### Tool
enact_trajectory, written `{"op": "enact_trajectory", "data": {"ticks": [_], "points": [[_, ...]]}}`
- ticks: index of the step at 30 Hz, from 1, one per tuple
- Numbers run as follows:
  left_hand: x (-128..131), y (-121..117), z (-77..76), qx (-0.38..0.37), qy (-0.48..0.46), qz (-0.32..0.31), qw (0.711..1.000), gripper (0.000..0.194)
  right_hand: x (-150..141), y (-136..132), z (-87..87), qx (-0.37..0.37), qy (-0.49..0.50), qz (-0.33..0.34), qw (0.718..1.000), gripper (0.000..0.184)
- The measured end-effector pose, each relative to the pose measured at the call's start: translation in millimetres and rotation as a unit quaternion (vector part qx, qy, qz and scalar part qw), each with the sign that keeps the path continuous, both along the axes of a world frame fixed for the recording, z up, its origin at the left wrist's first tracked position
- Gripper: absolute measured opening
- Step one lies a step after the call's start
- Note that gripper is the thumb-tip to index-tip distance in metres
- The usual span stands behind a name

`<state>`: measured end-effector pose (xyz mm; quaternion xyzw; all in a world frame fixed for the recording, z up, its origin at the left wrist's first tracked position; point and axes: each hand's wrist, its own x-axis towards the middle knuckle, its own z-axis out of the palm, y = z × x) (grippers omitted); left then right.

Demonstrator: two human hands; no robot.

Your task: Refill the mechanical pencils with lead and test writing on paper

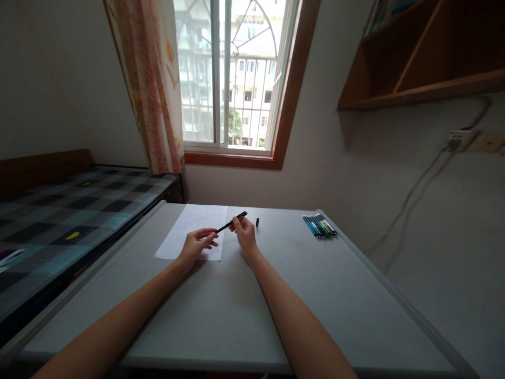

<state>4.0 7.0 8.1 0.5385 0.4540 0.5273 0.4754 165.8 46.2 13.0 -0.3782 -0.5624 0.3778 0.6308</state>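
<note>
A slim black pen (pixel 225 227) is held at a slant over the table between my two hands. My right hand (pixel 245 235) grips it near its upper end, thumb and fingers closed round the barrel. At the pen's lower left end, the thumb and index finger of my left hand (pixel 196 244) pinch the tip, while the other fingers are loosely curled. A white sheet of paper (pixel 173 239) lies under my left hand, with faint marks on its upper part. Just right of my right hand, a small black pen cap (pixel 258 222) is on the table.
Several pens (pixel 319 227) lie side by side near the right edge of the white table (pixel 315 295). A bed with a checked cover (pixel 114 195) stands along the left. Behind are a window and a curtain (pixel 153 89); a wooden shelf (pixel 418 89) hangs at upper right.
</note>
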Motion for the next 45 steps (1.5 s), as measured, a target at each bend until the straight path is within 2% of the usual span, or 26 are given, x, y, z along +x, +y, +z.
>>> {"op": "enact_trajectory", "data": {"ticks": [5, 15, 21, 25, 28, 45], "points": [[-1, 2, -3.5, -0.027, 0.009, 0.027, 0.999, 0.045, -2, -1, -0.9, 0.022, -0.005, -0.019, 1.0, 0.03], [0, 0, 0.1, -0.047, -0.016, -0.007, 0.999, 0.045, -1, -1, -1.1, 0.036, -0.031, -0.004, 0.999, 0.029], [5, -4, 0.3, -0.096, -0.056, -0.072, 0.991, 0.04, -2, -14, 7.0, 0.099, -0.141, -0.058, 0.983, 0.024], [7, -6, 2.4, -0.127, -0.088, -0.129, 0.98, 0.037, -6, -28, 15.6, 0.146, -0.214, -0.026, 0.965, 0.022], [6, -6, 3.0, -0.131, -0.107, -0.145, 0.975, 0.035, -7, -34, 18.4, 0.173, -0.257, -0.021, 0.951, 0.021], [4, -3, -0.2, -0.106, -0.111, -0.096, 0.983, 0.033, -6, -28, 12.8, 0.165, -0.256, -0.031, 0.952, 0.022]]}}
